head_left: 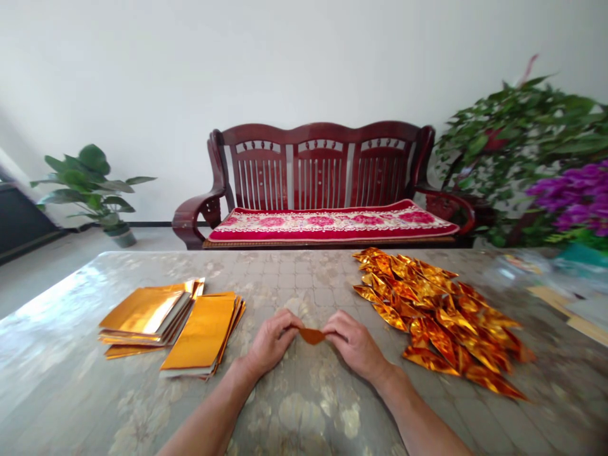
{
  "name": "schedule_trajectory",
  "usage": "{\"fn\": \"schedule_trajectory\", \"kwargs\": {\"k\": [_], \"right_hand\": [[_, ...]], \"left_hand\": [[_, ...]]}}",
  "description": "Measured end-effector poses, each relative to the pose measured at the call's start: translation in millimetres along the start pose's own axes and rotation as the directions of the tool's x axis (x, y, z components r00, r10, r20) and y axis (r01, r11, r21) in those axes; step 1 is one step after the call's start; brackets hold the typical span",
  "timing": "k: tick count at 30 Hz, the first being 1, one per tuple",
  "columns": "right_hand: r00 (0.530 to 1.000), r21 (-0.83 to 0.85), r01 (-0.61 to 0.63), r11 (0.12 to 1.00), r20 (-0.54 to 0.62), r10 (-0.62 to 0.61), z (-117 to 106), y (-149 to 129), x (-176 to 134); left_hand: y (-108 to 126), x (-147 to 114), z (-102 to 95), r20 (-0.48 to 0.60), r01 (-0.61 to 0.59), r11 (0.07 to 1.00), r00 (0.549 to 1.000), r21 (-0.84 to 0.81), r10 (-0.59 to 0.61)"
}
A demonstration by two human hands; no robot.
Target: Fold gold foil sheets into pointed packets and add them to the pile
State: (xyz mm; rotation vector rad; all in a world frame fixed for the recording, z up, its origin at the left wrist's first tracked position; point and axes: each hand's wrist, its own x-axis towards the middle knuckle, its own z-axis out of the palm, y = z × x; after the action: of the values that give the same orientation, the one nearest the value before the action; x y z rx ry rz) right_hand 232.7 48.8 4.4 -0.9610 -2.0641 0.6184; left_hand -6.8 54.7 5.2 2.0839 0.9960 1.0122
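Between my two hands, just above the table's middle, is a small folded piece of gold foil paper (pixel 312 335). My left hand (pixel 275 339) pinches its left end with thumb and fingers. At the opposite end, my right hand (pixel 354 342) pinches it the same way. Flat gold foil sheets lie to the left in two stacks, a wider stack (pixel 142 310) and a narrower stack (pixel 202 332) nearer my left hand. To the right of my right hand spreads a pile of folded, pointed gold foil pieces (pixel 437 310).
A patterned cover lies over the table (pixel 289 418). Clear plastic packaging (pixel 517 266) and flat cardboard (pixel 565 307) sit at the right edge. Beyond stand a dark red wooden bench (pixel 320 171) with a red floral cushion, a potted plant (pixel 90 183) and purple flowers (pixel 577 196).
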Motion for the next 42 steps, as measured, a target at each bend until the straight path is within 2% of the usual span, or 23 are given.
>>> {"fn": "schedule_trajectory", "kwargs": {"k": [13, 22, 28, 34, 42], "right_hand": [[0.997, -0.065, 0.071, 0.995, -0.012, -0.072, 4.2, -0.7, -2.6], [0.997, -0.116, 0.080, 0.990, -0.003, -0.081, 5.9, -7.2, -1.7], [0.998, -0.074, 0.055, 0.996, 0.008, -0.055, 7.3, -11.1, 0.2], [0.998, -0.063, 0.057, 0.996, 0.028, -0.055, 7.4, -12.0, 0.2], [0.991, -0.195, 0.130, 0.972, 0.067, -0.119, 8.7, -6.5, -5.9]], "left_hand": [[-2.9, -3.0, 5.0, -0.053, -0.101, 0.993, 0.993, 0.064, 0.104], [-1.5, -4.2, 6.9, -0.026, -0.105, 0.989, 0.994, 0.102, 0.109], [-3.1, -2.6, 10.2, -0.014, -0.109, 0.985, 0.994, 0.134, 0.112], [-4.1, -1.4, 12.3, -0.016, -0.105, 0.989, 0.994, 0.099, 0.107], [-5.9, -2.5, 14.4, 0.020, -0.074, 0.995, 0.997, 0.071, 0.073]]}}
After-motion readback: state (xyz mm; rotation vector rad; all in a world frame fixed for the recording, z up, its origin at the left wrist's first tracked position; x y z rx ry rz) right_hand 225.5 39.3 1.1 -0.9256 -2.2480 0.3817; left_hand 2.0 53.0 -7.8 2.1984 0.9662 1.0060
